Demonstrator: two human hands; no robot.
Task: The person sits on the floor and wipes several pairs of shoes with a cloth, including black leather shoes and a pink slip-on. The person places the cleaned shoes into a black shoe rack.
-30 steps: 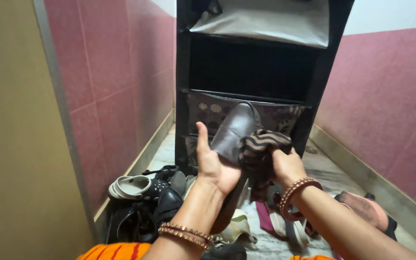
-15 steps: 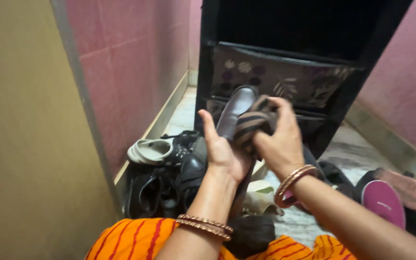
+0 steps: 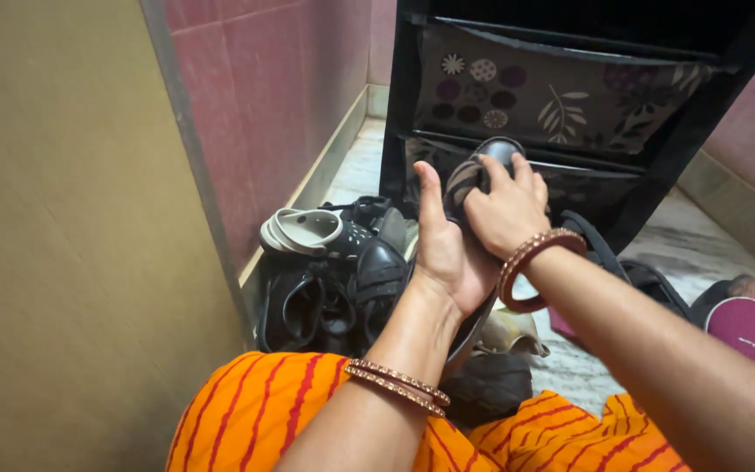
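My left hand (image 3: pixel 444 249) grips a dark grey leather shoe (image 3: pixel 502 149) from below, its toe pointing at the rack. Only the toe and a strip of sole show past my hands. My right hand (image 3: pixel 507 208) presses a brown-and-black striped cloth (image 3: pixel 462 183) against the top of the shoe, covering most of it. Both wrists wear beaded bangles. My orange striped garment (image 3: pixel 264 406) fills the bottom of the view.
A black fabric shoe rack (image 3: pixel 668 153) with flower-patterned shelves (image 3: pixel 561 92) stands ahead. A pile of footwear lies left: a grey clog (image 3: pixel 301 230), black sandals (image 3: pixel 294 306), a black shoe (image 3: pixel 381 267). A maroon-soled slipper (image 3: pixel 751 330) lies right. Pink tiled walls and a beige door (image 3: pixel 63 236) close in.
The view has tilted down and nearer the floor. My right hand slid the cloth forward along the shoe toward its toe; my left hand keeps holding the shoe.
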